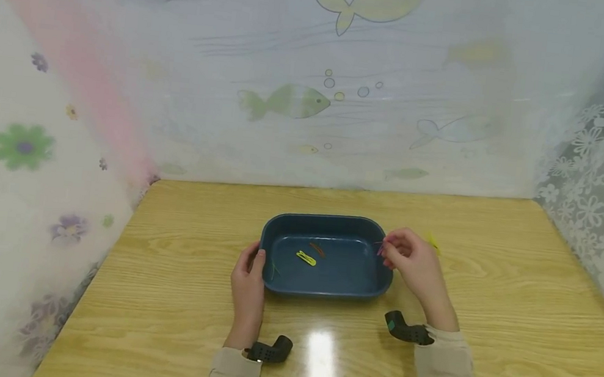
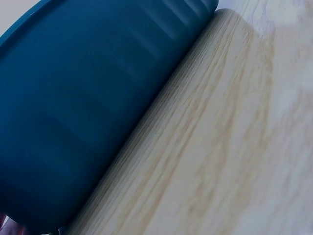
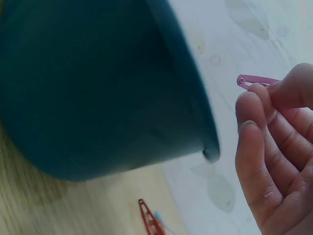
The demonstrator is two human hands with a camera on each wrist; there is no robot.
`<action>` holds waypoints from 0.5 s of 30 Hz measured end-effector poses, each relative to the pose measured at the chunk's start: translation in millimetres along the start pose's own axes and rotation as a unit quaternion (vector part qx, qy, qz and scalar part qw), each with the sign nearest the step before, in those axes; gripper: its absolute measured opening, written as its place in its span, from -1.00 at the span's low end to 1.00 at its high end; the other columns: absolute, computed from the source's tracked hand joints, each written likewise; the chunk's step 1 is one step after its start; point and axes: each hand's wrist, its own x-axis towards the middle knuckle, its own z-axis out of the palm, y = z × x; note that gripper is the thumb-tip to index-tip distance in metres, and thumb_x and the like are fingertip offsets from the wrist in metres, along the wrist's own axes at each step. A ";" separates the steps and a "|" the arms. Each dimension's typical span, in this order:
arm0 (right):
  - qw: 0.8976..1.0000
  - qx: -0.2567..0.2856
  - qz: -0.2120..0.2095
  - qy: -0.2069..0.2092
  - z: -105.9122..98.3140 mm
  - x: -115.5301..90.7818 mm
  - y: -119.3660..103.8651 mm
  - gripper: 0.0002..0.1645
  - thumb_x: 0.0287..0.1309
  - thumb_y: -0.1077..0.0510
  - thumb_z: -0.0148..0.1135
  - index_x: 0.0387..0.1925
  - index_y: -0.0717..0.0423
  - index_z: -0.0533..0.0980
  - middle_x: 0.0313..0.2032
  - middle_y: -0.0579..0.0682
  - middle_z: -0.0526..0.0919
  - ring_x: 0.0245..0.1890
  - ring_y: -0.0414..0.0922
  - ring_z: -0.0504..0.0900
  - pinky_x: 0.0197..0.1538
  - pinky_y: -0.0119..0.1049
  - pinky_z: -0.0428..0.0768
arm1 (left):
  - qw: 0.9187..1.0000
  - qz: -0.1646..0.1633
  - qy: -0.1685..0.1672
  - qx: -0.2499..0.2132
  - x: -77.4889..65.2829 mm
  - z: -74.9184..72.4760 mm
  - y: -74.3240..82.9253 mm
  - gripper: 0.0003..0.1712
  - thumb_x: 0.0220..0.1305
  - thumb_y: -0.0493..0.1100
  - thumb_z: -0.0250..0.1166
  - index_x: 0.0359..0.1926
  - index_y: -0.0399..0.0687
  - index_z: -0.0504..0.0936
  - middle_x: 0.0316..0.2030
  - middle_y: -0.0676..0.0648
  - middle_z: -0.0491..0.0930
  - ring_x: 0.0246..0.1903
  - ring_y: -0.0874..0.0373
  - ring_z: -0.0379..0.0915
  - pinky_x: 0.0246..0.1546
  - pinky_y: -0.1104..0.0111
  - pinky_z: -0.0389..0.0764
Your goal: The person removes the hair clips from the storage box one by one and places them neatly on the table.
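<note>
A dark blue plastic basin (image 1: 337, 273) stands on the wooden table. At its left end my left hand (image 1: 249, 284) grips the wall, thumb over the rim. My right hand (image 1: 416, 267) is at the right rim, pinching a pink snap hair clip (image 3: 257, 80) between thumb and fingertips. On the basin's floor lie a yellow hair clip (image 1: 306, 258) and a reddish-brown one (image 1: 317, 250). A thin green clip (image 1: 274, 270) leans near the left wall. In the left wrist view the basin's outer wall (image 2: 93, 93) fills the left side, and the left fingers are mostly hidden.
Beyond my right hand another yellow clip (image 1: 434, 243) lies on the table (image 1: 518, 285), partly hidden. In the right wrist view a red clip (image 3: 149, 218) lies outside the basin, with something light blue beside it. Fish-patterned sheeting (image 1: 284, 150) rises behind the table; flowered sheets flank it.
</note>
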 end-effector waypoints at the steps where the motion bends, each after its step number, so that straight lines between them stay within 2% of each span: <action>1: 1.000 0.012 0.004 0.001 -0.3 0.1 1.3 -0.84 0.14 0.30 0.08 -0.25 0.34 0.42 -0.42 0.20 0.57 -0.51 0.11 0.56 -0.44 -0.20 0.57 | 1.000 0.002 0.000 0.000 -0.5 -0.5 0.2 -0.62 0.30 -0.12 0.04 0.09 -0.19 0.42 0.03 -0.11 0.44 0.03 0.16 0.32 0.06 0.29 0.32; 4: 0.997 0.077 0.021 0.015 -1.0 1.7 11.5 -0.82 0.16 0.29 0.07 -0.24 0.38 0.40 -0.43 0.23 0.55 -0.53 0.03 0.55 -0.43 -0.17 0.56 | 1.000 0.008 0.001 0.006 -1.4 -2.0 1.3 -0.62 0.30 -0.12 0.04 0.09 -0.19 0.42 0.04 -0.13 0.43 0.04 0.15 0.32 0.06 0.28 0.31; 8: 0.984 0.164 0.037 0.053 -3.0 5.7 30.5 -0.79 0.17 0.28 0.07 -0.23 0.40 0.36 -0.46 0.22 0.54 -0.57 -0.06 0.53 -0.49 -0.25 0.54 | 1.000 0.009 -0.003 0.010 1.5 -2.8 -2.7 -0.61 0.30 -0.10 0.05 0.09 -0.17 0.43 0.04 -0.12 0.43 0.02 0.16 0.32 0.05 0.29 0.32; 10: 0.981 0.180 0.035 0.067 -4.4 7.1 37.8 -0.78 0.16 0.27 0.08 -0.24 0.40 0.35 -0.48 0.17 0.55 -0.59 -0.09 0.52 -0.52 -0.29 0.52 | 1.000 0.007 -0.004 0.007 4.9 -2.8 -8.5 -0.61 0.29 -0.08 0.06 0.08 -0.14 0.44 0.03 -0.09 0.44 0.02 0.18 0.33 0.05 0.30 0.33; 15: 0.981 0.181 0.027 0.068 -9.6 8.1 48.3 -0.80 0.18 0.26 0.06 -0.24 0.38 0.37 -0.47 0.18 0.53 -0.58 -0.11 0.52 -0.52 -0.29 0.53 | 1.000 0.000 0.001 -0.001 10.9 -1.5 -22.4 -0.62 0.26 0.00 0.09 0.05 -0.01 0.47 -0.01 0.01 0.46 -0.01 0.24 0.33 0.04 0.34 0.32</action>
